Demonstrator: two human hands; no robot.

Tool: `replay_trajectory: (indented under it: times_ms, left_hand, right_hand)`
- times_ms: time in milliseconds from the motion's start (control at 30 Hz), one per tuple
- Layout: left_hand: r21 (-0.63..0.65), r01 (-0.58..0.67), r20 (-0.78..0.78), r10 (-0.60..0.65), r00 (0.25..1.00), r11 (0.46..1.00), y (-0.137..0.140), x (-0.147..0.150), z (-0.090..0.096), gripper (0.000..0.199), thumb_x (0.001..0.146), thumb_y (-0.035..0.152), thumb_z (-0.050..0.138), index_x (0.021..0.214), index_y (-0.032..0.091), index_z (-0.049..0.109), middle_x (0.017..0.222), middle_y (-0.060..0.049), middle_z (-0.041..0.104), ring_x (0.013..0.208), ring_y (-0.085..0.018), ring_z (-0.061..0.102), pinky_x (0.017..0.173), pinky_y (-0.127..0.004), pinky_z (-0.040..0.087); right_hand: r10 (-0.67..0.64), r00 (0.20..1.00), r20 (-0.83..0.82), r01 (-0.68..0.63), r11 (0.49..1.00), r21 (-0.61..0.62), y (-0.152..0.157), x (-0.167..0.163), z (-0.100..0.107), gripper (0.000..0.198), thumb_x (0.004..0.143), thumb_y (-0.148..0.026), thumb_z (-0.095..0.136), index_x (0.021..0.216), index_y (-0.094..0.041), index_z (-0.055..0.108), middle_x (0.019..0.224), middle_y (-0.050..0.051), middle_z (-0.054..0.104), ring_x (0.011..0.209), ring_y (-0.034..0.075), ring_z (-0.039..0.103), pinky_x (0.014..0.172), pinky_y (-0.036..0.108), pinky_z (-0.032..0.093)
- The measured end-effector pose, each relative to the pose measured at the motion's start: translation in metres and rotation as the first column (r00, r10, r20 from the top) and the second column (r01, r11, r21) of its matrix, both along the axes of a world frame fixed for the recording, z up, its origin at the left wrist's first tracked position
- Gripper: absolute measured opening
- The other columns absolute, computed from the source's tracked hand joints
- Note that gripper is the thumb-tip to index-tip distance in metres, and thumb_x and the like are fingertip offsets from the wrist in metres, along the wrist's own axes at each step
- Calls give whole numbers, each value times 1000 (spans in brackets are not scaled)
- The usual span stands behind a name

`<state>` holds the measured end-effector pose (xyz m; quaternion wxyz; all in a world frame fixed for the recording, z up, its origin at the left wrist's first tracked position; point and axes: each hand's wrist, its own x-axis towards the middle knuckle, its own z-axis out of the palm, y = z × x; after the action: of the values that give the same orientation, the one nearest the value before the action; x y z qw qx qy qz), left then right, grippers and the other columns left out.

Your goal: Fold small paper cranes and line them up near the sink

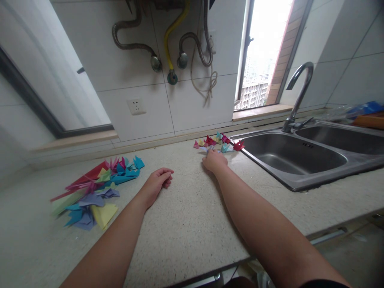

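Observation:
My right hand (214,161) reaches far across the speckled countertop (186,216) and touches a cluster of small folded paper figures (219,143) in red, pink, teal and yellow beside the sink; its fingers curl over a pale blue piece, and whether it grips it I cannot tell. My left hand (157,183) rests on the counter with fingers loosely curled under, holding nothing. To its left lies a heap of coloured paper sheets and folded pieces (94,190) in red, blue, purple, green and yellow.
A double steel sink (295,154) with a curved tap (300,94) fills the right side. Hoses and a yellow pipe (171,36) hang on the tiled wall above a socket (136,106). A window (264,52) opens behind the sink. The counter's front edge runs below my forearms.

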<state>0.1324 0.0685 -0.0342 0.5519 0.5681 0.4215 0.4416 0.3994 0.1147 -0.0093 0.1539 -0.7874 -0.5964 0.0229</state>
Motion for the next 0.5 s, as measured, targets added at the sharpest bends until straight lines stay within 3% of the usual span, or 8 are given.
replay_trajectory:
  times_ms: [500]
  left_hand:
    - [-13,-3,-14,3,1000,1000,-3,1,4,31,79,35,65,100,12,64,79,-3,58,65,-10,54,58,-23,40]
  right_hand:
    - [-39,999,-7,39,999,20,5,7,-1,47,87,-37,46,127,-13,53,131,19,51,117,35,52,89,46,47]
